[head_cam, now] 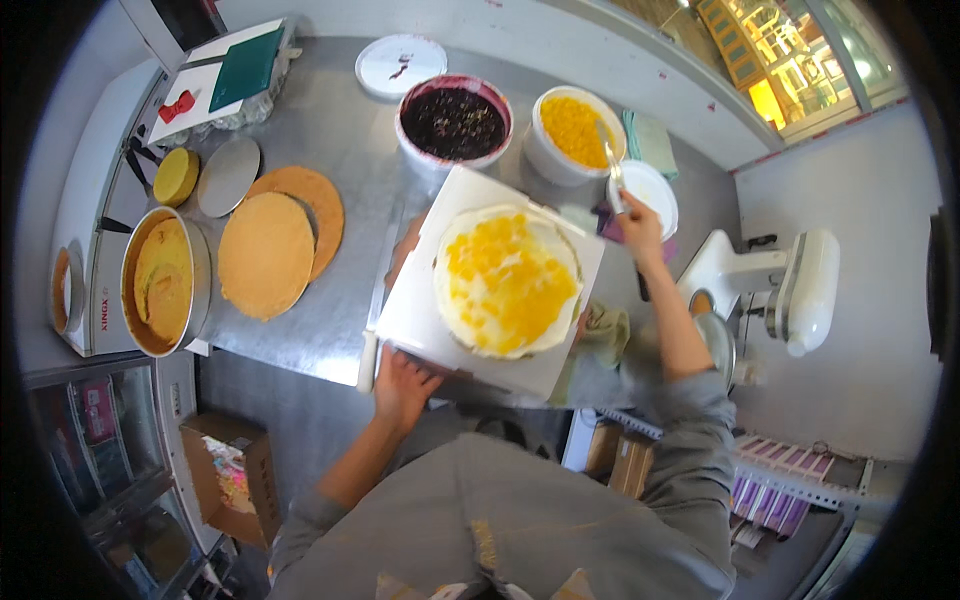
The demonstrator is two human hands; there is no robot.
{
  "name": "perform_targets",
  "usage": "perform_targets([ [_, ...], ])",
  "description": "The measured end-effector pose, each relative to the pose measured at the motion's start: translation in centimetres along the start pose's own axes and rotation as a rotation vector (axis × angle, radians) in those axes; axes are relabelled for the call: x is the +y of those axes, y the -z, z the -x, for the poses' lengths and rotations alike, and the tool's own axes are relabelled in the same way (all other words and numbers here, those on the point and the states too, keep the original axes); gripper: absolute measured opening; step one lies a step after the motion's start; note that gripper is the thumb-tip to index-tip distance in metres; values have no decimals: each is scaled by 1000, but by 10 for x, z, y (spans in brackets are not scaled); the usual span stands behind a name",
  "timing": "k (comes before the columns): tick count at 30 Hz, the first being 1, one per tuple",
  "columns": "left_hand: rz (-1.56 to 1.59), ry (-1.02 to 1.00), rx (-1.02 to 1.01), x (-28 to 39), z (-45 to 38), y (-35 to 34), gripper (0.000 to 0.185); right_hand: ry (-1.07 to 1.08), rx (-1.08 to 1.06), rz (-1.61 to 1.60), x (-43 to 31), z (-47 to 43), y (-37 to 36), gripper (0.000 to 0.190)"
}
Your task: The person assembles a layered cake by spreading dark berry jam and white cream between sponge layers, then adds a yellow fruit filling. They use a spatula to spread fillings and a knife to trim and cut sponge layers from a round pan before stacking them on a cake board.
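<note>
A round cake layer point(510, 281) covered in white cream and yellow fruit pieces rests on a square white cake board point(420, 307) in front of me. Below the board's lower left corner, my left hand point(403, 386) touches its near edge with the fingers; whether it grips is unclear. My right hand point(642, 229) holds the handle of a metal spatula point(611, 161). The spatula's blade reaches over the white tub of yellow fruit filling point(574, 127). A tub of dark berry filling point(455, 120) stands to its left. What supports the board is hidden beneath it.
Round sponge layers point(266, 255) lie left, near a cake tin with sponge point(163, 281), a metal disc point(229, 177) and a small yellow cake point(176, 177). A white-handled knife point(367, 360) lies by the front edge. At right are a crumpled cloth point(606, 330) and a stand mixer point(802, 289).
</note>
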State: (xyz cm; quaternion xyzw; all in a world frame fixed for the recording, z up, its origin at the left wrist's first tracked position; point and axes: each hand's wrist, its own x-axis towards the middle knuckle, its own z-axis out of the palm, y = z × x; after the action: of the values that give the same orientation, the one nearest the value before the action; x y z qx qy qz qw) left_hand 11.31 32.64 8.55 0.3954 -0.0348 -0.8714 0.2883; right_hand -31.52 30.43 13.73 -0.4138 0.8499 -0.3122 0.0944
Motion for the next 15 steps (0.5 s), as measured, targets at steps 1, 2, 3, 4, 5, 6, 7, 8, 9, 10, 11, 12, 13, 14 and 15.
perform_targets([
  [1, 47, -1, 24, 0, 0, 0, 63, 40, 7, 109, 12, -20, -17, 44],
  [2, 27, -16, 40, -1, 0, 0, 62, 85, 0, 99, 25, -35, -29, 45],
  [3, 19, -12, 88, -1, 0, 0, 61, 54, -10, 123, 37, -47, -40, 47],
  [4, 11, -33, 60, -1, 0, -1, 59, 64, -21, 118, 48, -53, -48, 48],
  [5, 4, -46, 37, -1, 1, -1, 58, 69, -18, 189, 57, -54, -53, 50],
  [6, -3, -50, 35, -2, 2, -2, 57, 111, -6, 161, 63, -51, -54, 50],
  [7, -13, -52, 23, -2, 3, -1, 56, 116, 1, 150, 67, -42, -54, 49],
  [8, -23, -51, 24, -2, 4, -1, 55, 80, -9, 196, 69, -28, -50, 49],
  [9, -31, -64, 2, -2, 3, -1, 54, 47, -11, 242, 69, -12, -43, 48],
  [10, -25, -51, 13, -2, 3, 0, 54, 22, -2, 289, 68, 6, -35, 48],
  [11, -15, -50, 8, -3, 2, 0, 54, 10, -5, 318, 65, 25, -27, 48],
  [12, 1, -58, -26, -2, 1, 2, 53, 6, -1, 348, 61, 45, -20, 49],
  [13, -25, -37, -22, 0, 0, 3, 55, 32, 14, 375, 57, 60, -15, 49],
  [14, -41, -28, -45, 0, -1, 4, 57, 53, 58, 356, 53, 68, -12, 47],
  [15, -48, -23, -49, 0, -1, 5, 59, 110, 111, 334, 49, 69, -10, 45],
])
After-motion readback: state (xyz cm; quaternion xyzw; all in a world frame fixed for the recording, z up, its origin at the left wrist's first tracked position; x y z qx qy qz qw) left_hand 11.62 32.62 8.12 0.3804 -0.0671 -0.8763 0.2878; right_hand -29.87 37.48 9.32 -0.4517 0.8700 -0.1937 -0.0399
